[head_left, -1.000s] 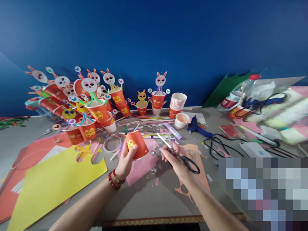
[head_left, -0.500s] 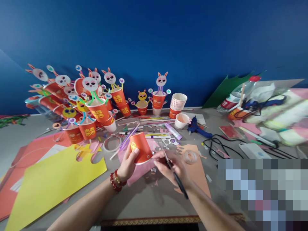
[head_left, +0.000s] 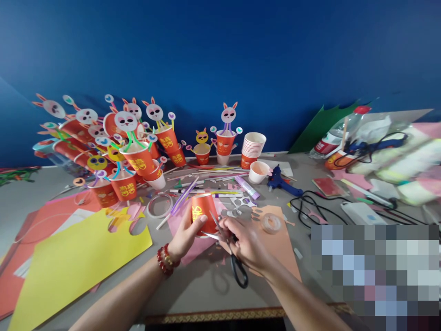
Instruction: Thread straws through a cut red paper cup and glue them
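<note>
A red paper cup [head_left: 206, 212] with gold lettering is held upside down in my left hand [head_left: 188, 232], the thumb across its side. My right hand [head_left: 243, 236] grips a pair of scissors [head_left: 237, 271] with black handles. Their blades stand apart and point at the cup's lower right side; whether they touch its rim I cannot tell. Pink paper [head_left: 191, 248] lies beneath the cup, and an orange sheet [head_left: 282, 243] with holes cut in it lies under and beyond my right hand, with a roll of clear tape [head_left: 271, 223] on it.
Cups with paper rabbit figures [head_left: 136, 158] crowd the back left. Stacked white-rimmed cups [head_left: 253, 147], a blue glue gun [head_left: 282, 184] and its black cable stand right of centre. Yellow paper [head_left: 82, 257] covers the left front. Straws, pens and a purple glue stick [head_left: 247, 187] lie behind my hands.
The scissors have swung round in my right hand and opened, their blades now toward the cup. My left hand has turned the cup more upright, showing more gold lettering.
</note>
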Motion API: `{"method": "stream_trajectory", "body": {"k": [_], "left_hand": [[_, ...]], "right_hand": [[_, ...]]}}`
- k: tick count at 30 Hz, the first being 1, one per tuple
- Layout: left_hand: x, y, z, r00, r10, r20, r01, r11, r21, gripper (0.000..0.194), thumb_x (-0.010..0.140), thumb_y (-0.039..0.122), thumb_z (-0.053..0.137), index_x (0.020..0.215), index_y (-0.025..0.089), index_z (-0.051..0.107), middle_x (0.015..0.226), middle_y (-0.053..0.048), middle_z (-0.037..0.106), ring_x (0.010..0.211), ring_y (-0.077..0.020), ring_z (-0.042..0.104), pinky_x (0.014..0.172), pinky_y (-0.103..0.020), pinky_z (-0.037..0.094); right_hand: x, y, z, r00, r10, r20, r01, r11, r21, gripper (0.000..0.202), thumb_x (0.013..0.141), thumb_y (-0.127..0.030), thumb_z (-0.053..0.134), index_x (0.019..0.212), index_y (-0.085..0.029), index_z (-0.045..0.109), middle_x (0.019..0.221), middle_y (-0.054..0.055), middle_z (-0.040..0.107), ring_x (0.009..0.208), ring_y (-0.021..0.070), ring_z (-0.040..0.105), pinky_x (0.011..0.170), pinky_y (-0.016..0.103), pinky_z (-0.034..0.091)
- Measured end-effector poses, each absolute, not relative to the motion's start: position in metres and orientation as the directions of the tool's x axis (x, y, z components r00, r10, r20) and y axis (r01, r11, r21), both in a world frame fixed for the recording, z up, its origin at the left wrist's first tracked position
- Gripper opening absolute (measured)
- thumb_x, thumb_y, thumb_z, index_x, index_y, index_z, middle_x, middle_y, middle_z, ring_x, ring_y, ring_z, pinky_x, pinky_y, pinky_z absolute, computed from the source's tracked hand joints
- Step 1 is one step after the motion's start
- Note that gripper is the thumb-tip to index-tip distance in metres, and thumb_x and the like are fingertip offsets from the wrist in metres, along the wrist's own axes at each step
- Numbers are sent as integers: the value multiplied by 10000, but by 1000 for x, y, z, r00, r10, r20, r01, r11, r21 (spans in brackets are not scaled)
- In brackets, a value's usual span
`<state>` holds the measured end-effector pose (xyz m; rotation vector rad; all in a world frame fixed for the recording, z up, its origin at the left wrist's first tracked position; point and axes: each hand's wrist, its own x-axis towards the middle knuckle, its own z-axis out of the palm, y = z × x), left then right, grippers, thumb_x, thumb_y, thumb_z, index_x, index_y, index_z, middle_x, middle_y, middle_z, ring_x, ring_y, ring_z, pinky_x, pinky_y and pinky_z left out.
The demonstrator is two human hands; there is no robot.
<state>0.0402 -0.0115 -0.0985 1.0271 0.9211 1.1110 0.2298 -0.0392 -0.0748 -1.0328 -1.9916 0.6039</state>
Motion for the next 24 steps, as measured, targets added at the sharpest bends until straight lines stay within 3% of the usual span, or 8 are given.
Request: {"method": "stream_trajectory", "body": {"k": [3, 6, 9, 11, 13, 17, 20, 24], "left_hand": [[42, -11, -92, 257, 956, -142, -290, 216, 932, 469, 807, 457, 728, 1170, 174, 634, 972, -61, 730, 878, -228, 677, 808, -331, 537], [46, -12, -85, 393, 861, -323, -346, 464, 815, 413, 796, 513, 719, 983, 146, 695, 831, -75, 740, 796, -245, 700, 759, -353, 550], [47, -12, -83, 514, 727, -456, -358, 665, 656, 445, 797, 541, 704, 979, 135, 709, 863, -105, 753, 775, -246, 713, 743, -370, 568], [47, -11, -84, 517, 700, -493, -369, 702, 610, 459, 804, 540, 698, 1025, 138, 698, 929, -115, 757, 791, -240, 716, 747, -375, 576], [47, -9, -87, 466, 741, -484, -377, 661, 649, 460, 817, 527, 694, 1077, 147, 675, 958, -107, 753, 792, -229, 714, 725, -355, 574], [46, -6, -91, 355, 884, -304, -386, 435, 813, 422, 840, 468, 699, 1132, 168, 643, 1038, -81, 734, 898, -209, 693, 773, -291, 535], [44, -4, -92, 376, 905, -198, -366, 341, 866, 374, 860, 455, 676, 1113, 179, 659, 1088, -70, 710, 994, -220, 654, 843, -297, 512], [40, -4, -93, 412, 901, -135, -340, 289, 895, 369, 870, 436, 667, 1172, 226, 630, 1110, -54, 666, 998, -227, 626, 809, -308, 521]], "right_hand": [[230, -40, -75, -358, 848, 391, 437, 522, -733, 201, 771, -61, 576, 823, -238, 495, 655, -54, 530, 539, 114, 467, 516, 208, 338], [231, -39, -73, -288, 878, 382, 395, 472, -788, 176, 802, -112, 615, 822, -238, 493, 658, -54, 520, 571, 120, 488, 550, 217, 367], [231, -37, -70, -174, 897, 406, 358, 442, -823, 213, 870, -197, 619, 731, -228, 460, 671, -40, 468, 604, 128, 464, 584, 236, 382], [231, -35, -68, -130, 912, 389, 334, 410, -849, 293, 902, -256, 611, 670, -222, 434, 665, -35, 433, 606, 129, 443, 589, 245, 382], [231, -35, -66, -111, 936, 334, 314, 351, -882, 307, 916, -298, 604, 656, -213, 465, 658, -30, 446, 604, 130, 445, 583, 249, 380], [231, -34, -64, -51, 980, 192, 286, 198, -938, 235, 909, -368, 605, 753, -192, 618, 655, -19, 517, 580, 129, 448, 530, 241, 340], [235, -32, -65, 26, 991, 133, 267, 122, -956, 237, 871, -400, 643, 752, -195, 648, 641, -22, 524, 571, 130, 443, 522, 238, 333], [242, -27, -67, 110, 991, 72, 174, 52, -983, 279, 857, -483, 645, 784, -214, 659, 630, -18, 525, 560, 143, 444, 499, 245, 334]]}}
